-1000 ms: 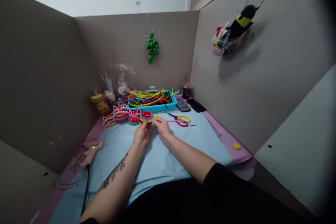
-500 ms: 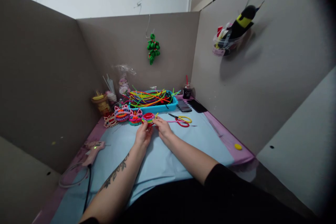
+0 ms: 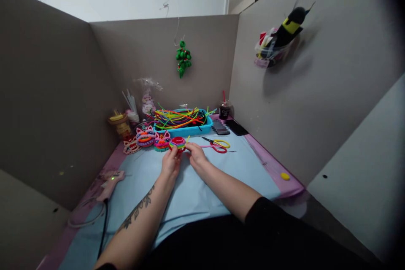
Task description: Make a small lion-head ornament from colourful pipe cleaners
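Above the blue cloth, my left hand [image 3: 171,161] is closed around the lower left of a round pipe-cleaner piece [image 3: 177,144] with a red top and rainbow-striped side. My right hand [image 3: 196,154] pinches at its right side, fingertips partly hidden. From behind that hand a pink pipe cleaner [image 3: 206,146] sticks out to the right, and a short yellow end [image 3: 187,139] points up beside the fingers. Just left of the piece sit several fuzzy pipe-cleaner animal faces [image 3: 162,141] with pink ears. Scissors [image 3: 219,145] with red and yellow handles lie open to the right.
Behind the hands stands a blue tray [image 3: 185,131] heaped with colourful pipe cleaners. A pink glue gun [image 3: 111,184] with a lit light lies left, its cord trailing. Phones [image 3: 236,127], a drink cup [image 3: 225,110] and a yellow disc [image 3: 285,176] are at right. Grey partitions enclose the table.
The whole view has shifted slightly, so things appear a little further left. Both hands keep their hold on the rainbow piece, with barely any change in the fingers.
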`<state>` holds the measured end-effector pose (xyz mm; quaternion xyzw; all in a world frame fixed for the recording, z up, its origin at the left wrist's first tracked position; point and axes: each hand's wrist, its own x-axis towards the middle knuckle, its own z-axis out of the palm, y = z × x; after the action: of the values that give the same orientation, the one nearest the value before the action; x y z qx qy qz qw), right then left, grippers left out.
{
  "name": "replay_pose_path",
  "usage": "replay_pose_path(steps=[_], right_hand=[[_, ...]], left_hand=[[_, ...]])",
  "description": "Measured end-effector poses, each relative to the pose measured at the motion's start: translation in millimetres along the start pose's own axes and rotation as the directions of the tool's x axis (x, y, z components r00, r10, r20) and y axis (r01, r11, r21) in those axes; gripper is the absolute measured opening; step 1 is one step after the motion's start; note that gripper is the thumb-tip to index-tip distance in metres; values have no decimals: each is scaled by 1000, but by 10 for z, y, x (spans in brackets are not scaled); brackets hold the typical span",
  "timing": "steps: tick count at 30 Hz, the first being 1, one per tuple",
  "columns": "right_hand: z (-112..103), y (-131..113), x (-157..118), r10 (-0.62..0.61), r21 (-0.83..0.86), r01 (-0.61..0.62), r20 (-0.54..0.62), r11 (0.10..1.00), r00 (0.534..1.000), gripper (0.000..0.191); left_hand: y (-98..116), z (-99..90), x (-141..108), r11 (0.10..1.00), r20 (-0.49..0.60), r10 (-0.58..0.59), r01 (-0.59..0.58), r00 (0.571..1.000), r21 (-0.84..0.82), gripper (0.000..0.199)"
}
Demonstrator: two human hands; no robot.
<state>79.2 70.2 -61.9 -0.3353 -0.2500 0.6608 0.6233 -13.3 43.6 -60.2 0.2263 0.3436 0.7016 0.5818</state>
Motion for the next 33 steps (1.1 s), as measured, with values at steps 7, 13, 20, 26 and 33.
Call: replay_pose_path(steps=[7,13,20,26,33], right_hand=[[-17,-10,52,36,-39,-38,-48,999,998,25],[-14,-39,20,10,-87,-12,-19,996,1000,24],[14,-71,29,-28,-76,25,-36,997,999,12],[3,-99,49,-28,-39,28,-18,999,999,13],[3,-118,87,53,57,-50,-40,997,998,16]], left_hand=[[-14,-11,9,999,25,20,-21,999,32,32],[-8,3,12,1000,69,15,-16,998,16,31],[-16,18,-2,999,73,46,-46,996,-14,29],[-21,45,-7,998,14,15,-14,1000,-60,21],[-19,90,6,988,-3,-18,17,1000,-154,12]])
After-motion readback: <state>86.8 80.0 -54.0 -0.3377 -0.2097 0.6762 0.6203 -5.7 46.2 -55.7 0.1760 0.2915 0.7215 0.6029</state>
